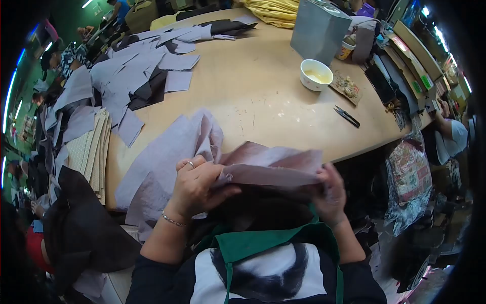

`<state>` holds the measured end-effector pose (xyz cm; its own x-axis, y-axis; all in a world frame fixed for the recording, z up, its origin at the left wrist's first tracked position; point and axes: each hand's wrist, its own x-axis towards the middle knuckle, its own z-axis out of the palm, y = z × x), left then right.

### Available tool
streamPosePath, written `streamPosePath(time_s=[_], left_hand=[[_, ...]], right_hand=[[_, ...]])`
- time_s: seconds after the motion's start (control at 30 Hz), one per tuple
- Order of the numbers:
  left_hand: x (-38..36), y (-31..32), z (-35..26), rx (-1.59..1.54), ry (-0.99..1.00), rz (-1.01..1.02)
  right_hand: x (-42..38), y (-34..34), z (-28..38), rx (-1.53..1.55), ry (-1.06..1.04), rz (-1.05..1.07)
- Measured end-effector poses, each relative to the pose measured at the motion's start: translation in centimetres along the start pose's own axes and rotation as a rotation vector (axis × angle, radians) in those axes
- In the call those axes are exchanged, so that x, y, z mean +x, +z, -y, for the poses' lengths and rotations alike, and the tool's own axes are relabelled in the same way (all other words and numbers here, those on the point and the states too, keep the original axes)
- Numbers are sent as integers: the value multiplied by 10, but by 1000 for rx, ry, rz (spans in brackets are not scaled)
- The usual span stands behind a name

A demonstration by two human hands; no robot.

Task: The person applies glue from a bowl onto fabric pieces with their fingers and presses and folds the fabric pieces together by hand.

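- Grey fabric piece [273, 169], low in the frame's centre, is held folded at the tabletop [253, 91] edge.
- Left hand [195, 182]: fingers clenched on its left end.
- Right hand [331, 192]: fingers grasping its right end.
- More grey pieces [136, 71] lie upper left; a white bowl [316, 75] and scissors [347, 116] sit upper right.

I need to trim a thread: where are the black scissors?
The black scissors lie on the wooden table toward its right edge, below the white bowl.
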<state>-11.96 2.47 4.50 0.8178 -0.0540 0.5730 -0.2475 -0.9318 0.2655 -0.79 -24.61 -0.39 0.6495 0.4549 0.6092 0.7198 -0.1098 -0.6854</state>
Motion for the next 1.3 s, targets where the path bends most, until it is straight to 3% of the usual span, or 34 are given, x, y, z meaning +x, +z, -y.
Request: streamPosePath(time_s=[0.1, 0.23, 0.33, 0.37, 0.43, 0.53, 0.57, 0.6, 0.63, 0.73, 0.87, 0.93, 1.03, 1.1, 1.13, 1.17, 1.2, 1.3], left_hand=[[-6, 0, 7, 38, -137, 401], [-14, 8, -5, -24, 26, 253], [-22, -5, -8, -184, -90, 479], [-20, -11, -11, -199, -153, 454], [-31, -31, -5, -5, -246, 523], [-80, -79, 2, -442, -425, 149], [-92, -109, -6, -620, -484, 134], [-144, -130, -16, -808, -746, -135], [-173, -149, -30, -848, -872, -313], [-216, -192, -76, -491, -1101, -562], [-209, -226, -112, -175, -1263, -582], [-191, -242, -117, -105, -1257, -505], [-143, -245, -88, -79, -1195, -240], [-89, -207, -29, -23, -1122, 97], [-55, -168, 11, 98, -1050, 341], [-48, -121, 63, 75, -866, 390], [-25, -71, 91, 54, -802, 392], [4, 42, 167, 442, -514, 458]], right_hand=[[18, -29, -7, -47, -203, -106], [38, -62, 7, -439, -424, -195], [58, -76, 15, -577, -558, -302], [63, -79, 13, -586, -595, -365], [73, -74, 7, -479, -612, -421], [85, -28, 12, -164, -611, -317], [89, -5, 15, -33, -606, -258], [90, 17, 14, 125, -600, -110], [91, 39, 13, 282, -571, 33], [79, 117, 38, 644, -625, 154], [31, 153, 78, 993, -309, 488], [22, 138, 77, 1082, -66, 701], [23, 119, 41, 948, 312, 613], [31, 94, -6, 742, 532, 543], [36, 85, -37, 578, 500, 461], [58, 61, -44, 144, 393, 339], [66, 56, -66, 70, 332, 209], [99, 46, -95, -281, 440, 251]])
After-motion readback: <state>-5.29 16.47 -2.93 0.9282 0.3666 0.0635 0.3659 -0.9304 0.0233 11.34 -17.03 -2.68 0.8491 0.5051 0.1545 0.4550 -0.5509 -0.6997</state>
